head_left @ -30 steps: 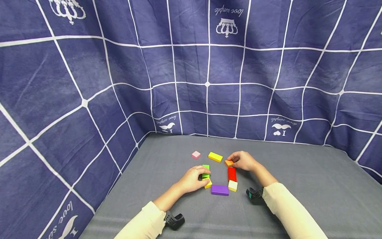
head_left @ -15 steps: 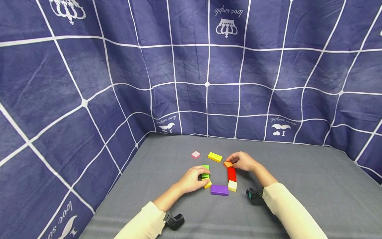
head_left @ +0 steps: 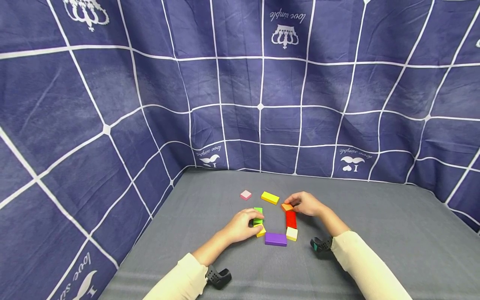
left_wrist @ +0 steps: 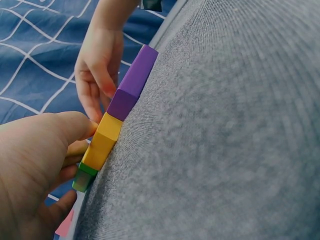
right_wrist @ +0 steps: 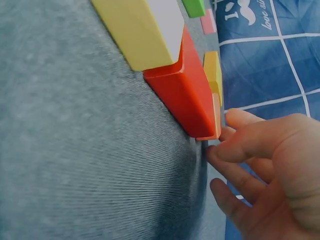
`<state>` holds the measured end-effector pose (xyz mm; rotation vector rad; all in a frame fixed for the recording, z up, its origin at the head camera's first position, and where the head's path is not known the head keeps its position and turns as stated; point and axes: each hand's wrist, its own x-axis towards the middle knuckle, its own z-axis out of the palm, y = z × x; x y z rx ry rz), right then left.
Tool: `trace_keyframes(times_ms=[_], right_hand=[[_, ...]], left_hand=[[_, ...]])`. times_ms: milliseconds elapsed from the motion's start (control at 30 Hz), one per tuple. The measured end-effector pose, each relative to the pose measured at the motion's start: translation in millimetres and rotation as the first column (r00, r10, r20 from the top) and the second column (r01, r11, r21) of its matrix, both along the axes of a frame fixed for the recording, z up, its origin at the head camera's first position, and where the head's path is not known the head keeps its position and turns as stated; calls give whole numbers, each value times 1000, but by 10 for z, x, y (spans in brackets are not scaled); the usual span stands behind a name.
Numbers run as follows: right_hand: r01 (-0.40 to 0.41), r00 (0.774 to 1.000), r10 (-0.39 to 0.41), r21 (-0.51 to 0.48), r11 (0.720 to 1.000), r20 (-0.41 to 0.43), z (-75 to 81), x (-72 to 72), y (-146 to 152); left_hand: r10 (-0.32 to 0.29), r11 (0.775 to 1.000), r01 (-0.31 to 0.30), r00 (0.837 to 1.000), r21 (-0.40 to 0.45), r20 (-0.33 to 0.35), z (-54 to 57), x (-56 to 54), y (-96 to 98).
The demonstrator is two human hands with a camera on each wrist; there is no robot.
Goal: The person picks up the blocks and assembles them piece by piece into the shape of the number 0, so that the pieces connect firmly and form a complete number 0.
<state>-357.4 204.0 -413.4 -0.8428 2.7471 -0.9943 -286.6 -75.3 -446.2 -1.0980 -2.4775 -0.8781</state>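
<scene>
Colored blocks lie on the grey surface. My right hand [head_left: 308, 204] pinches a small orange block [head_left: 287, 206] at the far end of a red block [head_left: 291, 219]. Nearer to me, a cream-topped yellow block [head_left: 292, 233] adjoins the red one, with a purple block [head_left: 276, 239] to its left. My left hand [head_left: 240, 227] rests with loosely bent fingers beside a green block [head_left: 258, 211] and a small yellow block [head_left: 260, 231]. Its thumb touches the yellow block in the left wrist view [left_wrist: 102, 142], where its fingers partly hide the green one.
Beyond the hands lie a long yellow block [head_left: 270, 198] and, to its left, a small pink block [head_left: 245, 194]. Blue cloth [head_left: 240, 125] with white lines hangs behind and along the left side of the grey surface [head_left: 375, 233].
The orange block has shifted slightly toward me and left, up against the red block's far end, with my right hand on it. My left hand has stayed in place.
</scene>
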Motion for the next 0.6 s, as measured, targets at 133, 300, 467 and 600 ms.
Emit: trace_keyframes(times_ms=[133,300,467,600], right_hand=[[29,999,-31,-52,998,-30,-36,49,31],[113,991,-123,-156,981,-57,-106,170,56],[134,985,-154,-207,969,-83,-172,273,64],[109,987,-132,-209,972,-96,-219,327,57]], left_hand=[[3,1000,-3,1000,-3,6,8,4,2],[6,1000,-6,1000,-3,12,9,1,1],[9,1000,-9,1000,-6,7,-1,-6,-6],[9,1000,-9,1000,-6,9,5,-2,-6]])
